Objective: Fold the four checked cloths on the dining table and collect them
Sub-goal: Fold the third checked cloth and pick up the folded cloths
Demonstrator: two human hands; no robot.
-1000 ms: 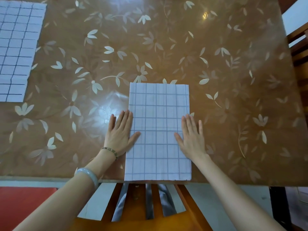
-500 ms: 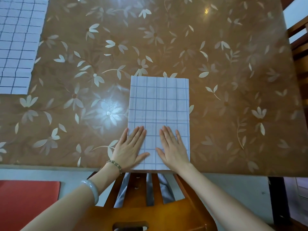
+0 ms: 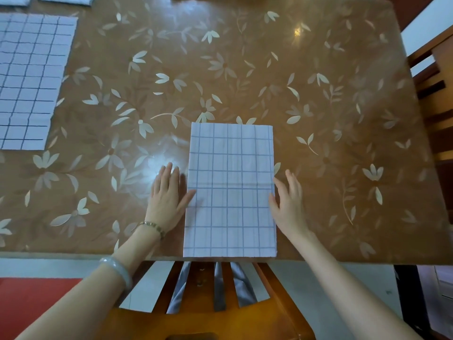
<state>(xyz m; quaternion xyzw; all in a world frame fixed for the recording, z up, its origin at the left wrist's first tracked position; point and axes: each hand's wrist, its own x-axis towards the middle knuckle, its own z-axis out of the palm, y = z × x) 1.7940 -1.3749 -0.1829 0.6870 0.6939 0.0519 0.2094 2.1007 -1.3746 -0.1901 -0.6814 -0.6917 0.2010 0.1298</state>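
ten fingers [image 3: 169, 177] lie straight and relaxed, gripping nothing. those of our left hand [image 3: 165, 197] rest flat on the glossy brown, flower-patterned table top [image 3: 245, 69], just beside the long left edge of the white, blue-checked folded cloth [image 3: 230, 192], with the thumb touching that edge. those of our right hand [image 3: 290, 200] flank the right edge; whether they touch it we cannot tell. the cloth lies as a narrow rectangle at the table's near edge, right in front of us. we judge it light, soft and limp, and likely to slide on the shiny surface. so we would pinch the two near corners, all layers together, and carry them to the far edge. one wider flat checked cloth [image 3: 27, 82] lies at far left, well apart.
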